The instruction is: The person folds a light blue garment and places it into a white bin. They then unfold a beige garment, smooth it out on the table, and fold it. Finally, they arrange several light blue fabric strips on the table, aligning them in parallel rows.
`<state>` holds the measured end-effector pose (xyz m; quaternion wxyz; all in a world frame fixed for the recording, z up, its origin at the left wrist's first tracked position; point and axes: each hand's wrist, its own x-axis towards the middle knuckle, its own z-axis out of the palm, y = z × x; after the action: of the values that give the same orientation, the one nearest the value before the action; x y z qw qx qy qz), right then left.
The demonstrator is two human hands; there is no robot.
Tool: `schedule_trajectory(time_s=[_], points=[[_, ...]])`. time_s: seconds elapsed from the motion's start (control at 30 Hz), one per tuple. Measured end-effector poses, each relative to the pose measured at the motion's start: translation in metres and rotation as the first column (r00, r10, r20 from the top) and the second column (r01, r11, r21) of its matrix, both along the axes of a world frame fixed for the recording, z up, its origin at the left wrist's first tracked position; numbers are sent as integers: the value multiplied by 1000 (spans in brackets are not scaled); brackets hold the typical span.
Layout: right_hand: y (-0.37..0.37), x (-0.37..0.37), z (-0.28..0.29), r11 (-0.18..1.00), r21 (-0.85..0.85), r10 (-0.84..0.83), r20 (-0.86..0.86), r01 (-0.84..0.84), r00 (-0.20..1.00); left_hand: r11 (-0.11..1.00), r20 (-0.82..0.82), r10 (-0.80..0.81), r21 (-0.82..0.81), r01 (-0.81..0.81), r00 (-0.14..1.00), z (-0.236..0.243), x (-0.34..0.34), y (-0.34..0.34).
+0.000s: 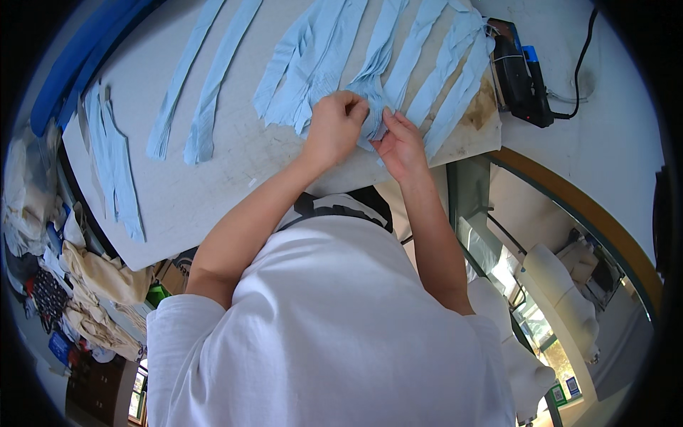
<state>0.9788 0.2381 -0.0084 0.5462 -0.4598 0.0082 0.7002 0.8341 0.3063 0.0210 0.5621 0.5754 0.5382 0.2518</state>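
Light blue fabric strips lie side by side across the white table (pixel 235 178). Both my hands are at the near end of one gathered fabric strip (pixel 368 89) right of centre. My left hand (pixel 336 127) is closed, its fingers curled in a pinch at that strip's left edge. Facing it, my right hand (pixel 402 148) grips the lower end of the same strip between thumb and fingers. Just left of my left hand is a wide bunch of layered blue strips (pixel 302 82). More single strips (pixel 455 96) fan out beyond my right hand.
Two narrow strips (pixel 208 128) and a folded blue piece (pixel 117 164) lie on the table's left part. A black device (pixel 523 85) with a cable sits at the right. Heaped clothes and cloth (pixel 99 285) are beyond the left edge. A brown-edged white surface (pixel 569 192) adjoins at right.
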Motion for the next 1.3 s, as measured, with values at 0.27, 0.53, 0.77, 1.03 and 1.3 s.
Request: schedule_trajectory(time_s=[0.27,0.53,0.77,1.03,1.3], points=[[1,1,1,1000,20,2,-3,-1,1000,865,279,178,-501,-15,944,-13,5,10],[1,-1,2,1000,21,1,6,-1,1000,853,297,185,-521,-3,937,-14,4,12],[1,-1,2,1000,18,-5,-2,5,1000,858,288,176,-513,-4,941,-20,4,11],[-1,-1,0,999,-25,-42,38,43,998,913,214,190,-398,-92,958,-30,3,6],[-1,1,0,995,-39,-91,47,93,995,961,92,216,-196,-195,972,-41,-1,3]])
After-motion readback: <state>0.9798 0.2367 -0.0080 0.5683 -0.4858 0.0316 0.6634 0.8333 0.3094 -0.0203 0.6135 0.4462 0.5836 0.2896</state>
